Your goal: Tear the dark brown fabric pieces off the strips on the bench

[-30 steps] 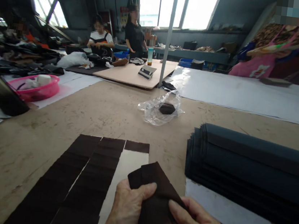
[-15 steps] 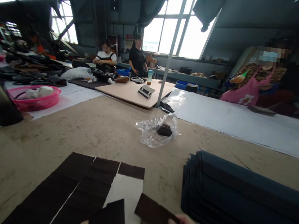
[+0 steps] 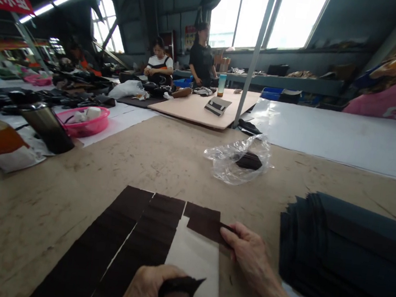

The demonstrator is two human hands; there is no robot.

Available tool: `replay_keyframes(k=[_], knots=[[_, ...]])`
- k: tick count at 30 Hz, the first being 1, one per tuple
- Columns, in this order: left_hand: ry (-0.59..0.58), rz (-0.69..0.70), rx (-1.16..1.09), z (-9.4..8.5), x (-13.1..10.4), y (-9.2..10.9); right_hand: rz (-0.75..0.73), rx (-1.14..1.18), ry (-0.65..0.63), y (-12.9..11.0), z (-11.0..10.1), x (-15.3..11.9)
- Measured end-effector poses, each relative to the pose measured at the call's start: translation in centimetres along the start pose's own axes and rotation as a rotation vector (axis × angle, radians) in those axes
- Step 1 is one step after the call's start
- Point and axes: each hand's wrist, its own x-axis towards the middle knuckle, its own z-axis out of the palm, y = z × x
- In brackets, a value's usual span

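Note:
My right hand (image 3: pixel 248 251) presses a dark brown fabric piece (image 3: pixel 206 227) flat onto the white backing sheet (image 3: pixel 193 268), just below another brown piece at the sheet's far end. Two columns of brown pieces (image 3: pixel 125 240) cover the sheet's left part. At the bottom edge my left hand (image 3: pixel 151 292) is closed around a small bundle of brown fabric pieces (image 3: pixel 177 288).
A stack of dark blue sheets (image 3: pixel 346 258) lies to the right. A clear plastic bag (image 3: pixel 238 158) with a dark piece sits further out on the brown table (image 3: pixel 71 181). A metal flask (image 3: pixel 47 126) and pink basket (image 3: pixel 83 122) stand left. Two people are at a far table.
My right hand has carried one brown piece forward and laid it on the white sheet. My left hand keeps the remaining pieces. The view has swung left.

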Motion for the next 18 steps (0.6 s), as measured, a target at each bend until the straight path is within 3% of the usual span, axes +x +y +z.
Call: replay_keyframes(k=[8, 13, 18], knots=[[0.096, -0.035, 0.131, -0.9, 2.3, 0.2, 0.013, -0.012, -0.069, -0.3, 1.2, 2.6], [0.077, -0.023, 0.135, -1.1, 3.0, 0.2, 0.012, 0.014, -0.128, -1.2, 1.2, 2.4], [0.043, -0.019, 0.152, -1.1, 2.9, 0.3, 0.024, -0.021, -0.113, -0.4, 2.0, 3.3]])
